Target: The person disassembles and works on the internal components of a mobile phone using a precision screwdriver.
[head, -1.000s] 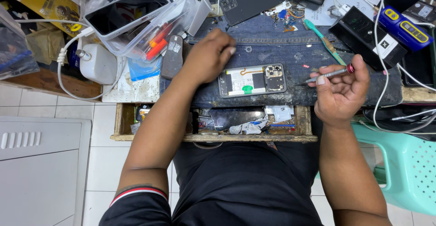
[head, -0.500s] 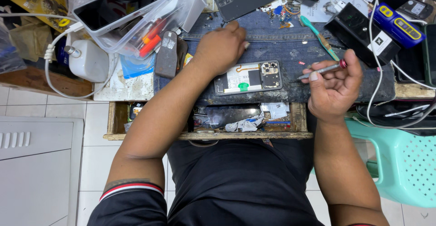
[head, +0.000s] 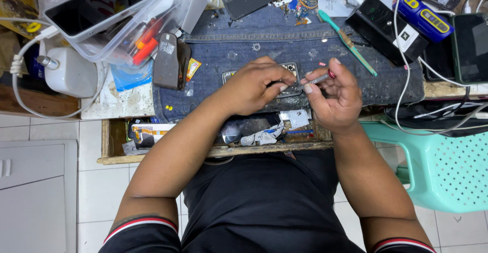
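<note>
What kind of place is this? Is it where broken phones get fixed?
Most likely a phone repair bench. The left hand steadies an opened phone on a denim mat, the right hand holds a small screwdriver, and other phones and chargers lie around.

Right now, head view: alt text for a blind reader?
A person's left hand rests on an opened phone on a denim mat, while the right hand holds a small screwdriver to it. Tools, cables and devices crowd the bench.

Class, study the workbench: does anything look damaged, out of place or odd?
The phone under the left hand lies opened, its insides exposed. A teal toothbrush lies among the electronics, and tiny loose parts dot the denim mat.
</note>
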